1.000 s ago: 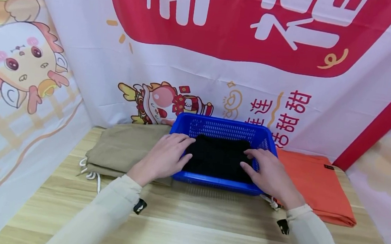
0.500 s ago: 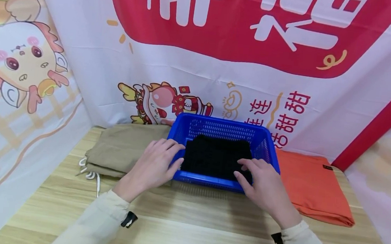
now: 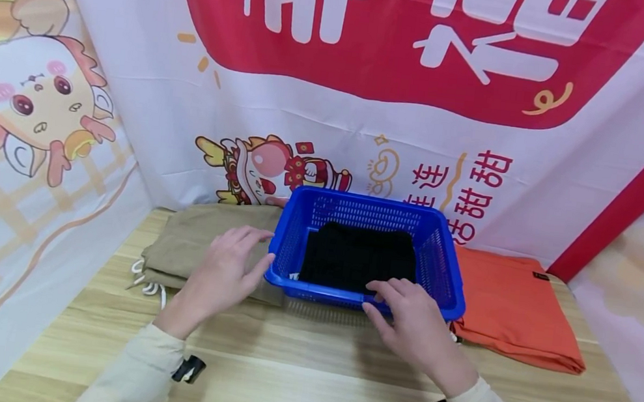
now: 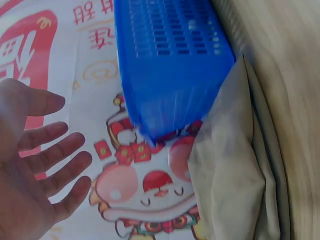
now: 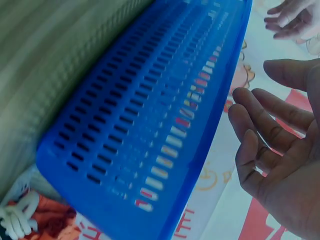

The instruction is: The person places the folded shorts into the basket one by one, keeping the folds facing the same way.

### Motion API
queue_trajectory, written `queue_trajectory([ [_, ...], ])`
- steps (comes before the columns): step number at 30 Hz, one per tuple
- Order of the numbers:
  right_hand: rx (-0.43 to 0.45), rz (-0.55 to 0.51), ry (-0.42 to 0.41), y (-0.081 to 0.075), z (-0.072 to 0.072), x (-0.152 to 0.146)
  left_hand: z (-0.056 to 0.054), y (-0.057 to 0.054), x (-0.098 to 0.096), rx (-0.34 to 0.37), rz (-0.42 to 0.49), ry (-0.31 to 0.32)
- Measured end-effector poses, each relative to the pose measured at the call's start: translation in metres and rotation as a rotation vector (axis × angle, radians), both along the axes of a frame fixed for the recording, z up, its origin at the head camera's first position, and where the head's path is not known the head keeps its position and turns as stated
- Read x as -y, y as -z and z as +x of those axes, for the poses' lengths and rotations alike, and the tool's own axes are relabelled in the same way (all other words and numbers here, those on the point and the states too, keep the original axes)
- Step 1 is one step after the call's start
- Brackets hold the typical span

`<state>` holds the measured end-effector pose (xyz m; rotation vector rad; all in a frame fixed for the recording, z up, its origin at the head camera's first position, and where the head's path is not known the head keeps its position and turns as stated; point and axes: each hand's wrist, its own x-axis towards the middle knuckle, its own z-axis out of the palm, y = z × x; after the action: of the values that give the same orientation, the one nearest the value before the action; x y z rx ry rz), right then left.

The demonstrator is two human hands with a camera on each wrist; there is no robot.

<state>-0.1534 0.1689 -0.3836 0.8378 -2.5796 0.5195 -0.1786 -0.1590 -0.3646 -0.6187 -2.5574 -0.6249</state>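
A blue plastic basket (image 3: 451,241) with slotted walls stands on the table, and a folded black cloth (image 3: 358,257) lies inside it. My left hand (image 3: 224,274), fingers loosely bent, is just left of the basket and overlaps the khaki garment in the head view. In the left wrist view that hand (image 4: 42,167) has its fingers spread with nothing in them, apart from the basket (image 4: 172,80). My right hand (image 3: 410,328) hovers at the basket's front rim. Seen from the right wrist, its fingers (image 5: 270,120) are relaxed and hold nothing beside the slotted wall.
Left of the basket lies a folded khaki garment (image 3: 187,246) with white drawstrings (image 3: 156,291). A folded orange garment (image 3: 516,313) is on the right. Behind the wooden table (image 3: 292,368) hangs a printed white and red cloth (image 3: 332,107).
Both hands have drawn back from over the basket towards the front, the left one also leftward and the right one slightly left. The black cloth has stayed in the basket.
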Motion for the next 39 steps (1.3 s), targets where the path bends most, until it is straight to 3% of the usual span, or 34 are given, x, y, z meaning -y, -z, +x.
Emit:
queue_trajectory([
  [12, -0.041, 0.019, -0.076, 0.010, 0.008, 0.015, -0.017, 0.004, 0.063, 0.059, 0.123, -0.247],
  [24, -0.015, 0.074, -0.153, 0.021, 0.015, 0.028, -0.033, 0.020, 0.111, 0.143, 0.072, -0.366],
  [28, 0.008, 0.098, -0.160, 0.024, 0.017, 0.030, -0.042, 0.025, 0.123, 0.233, 0.014, -0.401],
  [35, 0.022, 0.146, -0.181, 0.029, 0.020, 0.032, -0.064, 0.034, 0.145, 0.521, -0.120, -0.454],
  [39, 0.058, 0.169, -0.180, 0.031, 0.022, 0.032, -0.072, 0.041, 0.154, 0.654, -0.128, -0.441],
])
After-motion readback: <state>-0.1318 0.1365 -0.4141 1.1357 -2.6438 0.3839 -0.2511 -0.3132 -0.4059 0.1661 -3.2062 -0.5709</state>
